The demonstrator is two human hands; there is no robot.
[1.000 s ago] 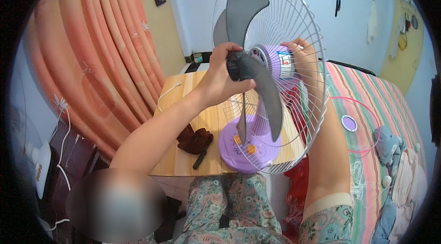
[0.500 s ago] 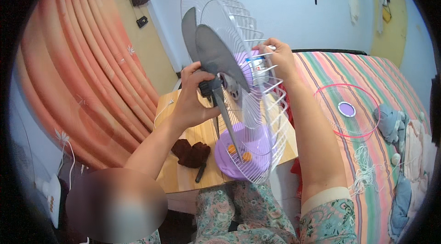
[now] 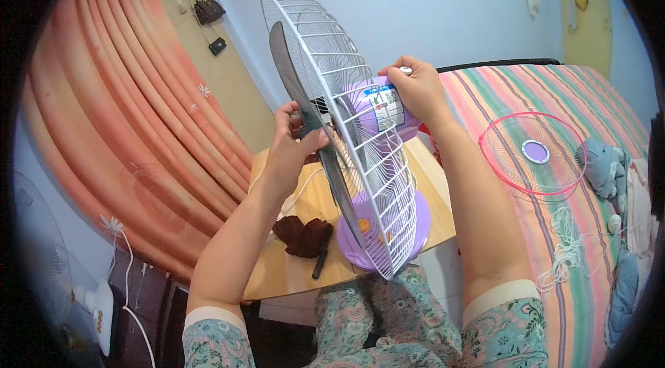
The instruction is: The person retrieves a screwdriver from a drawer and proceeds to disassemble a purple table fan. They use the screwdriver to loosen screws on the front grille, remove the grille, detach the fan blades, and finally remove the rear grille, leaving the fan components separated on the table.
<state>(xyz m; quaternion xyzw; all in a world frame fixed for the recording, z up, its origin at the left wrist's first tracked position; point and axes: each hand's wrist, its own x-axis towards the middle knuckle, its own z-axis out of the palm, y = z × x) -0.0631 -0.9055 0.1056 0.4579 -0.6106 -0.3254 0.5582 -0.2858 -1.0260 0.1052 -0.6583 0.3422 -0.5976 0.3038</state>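
A fan head stands tilted in front of me, its white wire rear grille [image 3: 339, 56] seen nearly edge-on. My right hand [image 3: 419, 91] is closed around the back of the purple motor housing [image 3: 410, 122], near a small white knob [image 3: 406, 71]. On the grille's other side my left hand [image 3: 282, 153] grips the grey fan blade [image 3: 278, 49] by its middle, thumb and fingers around the hub area. The hub itself is mostly hidden by the hand and blade. Below, the purple fan base [image 3: 424, 219] shows partly behind the grille, with small orange pieces [image 3: 364, 225] on it.
A wooden table [image 3: 267, 285] carries the base, a crumpled brown cloth [image 3: 305, 235] and a black-handled tool [image 3: 320, 264]. On the striped bed [image 3: 499, 91] at right lie a pink-rimmed front grille [image 3: 585, 153], white string [image 3: 564, 250] and clothes [image 3: 601, 163]. An orange curtain [image 3: 138, 125] hangs left.
The fan head has turned, so the blade now appears edge-on and more of the housing's label side shows. My left hand has moved slightly down with the blade; both hands keep their hold.
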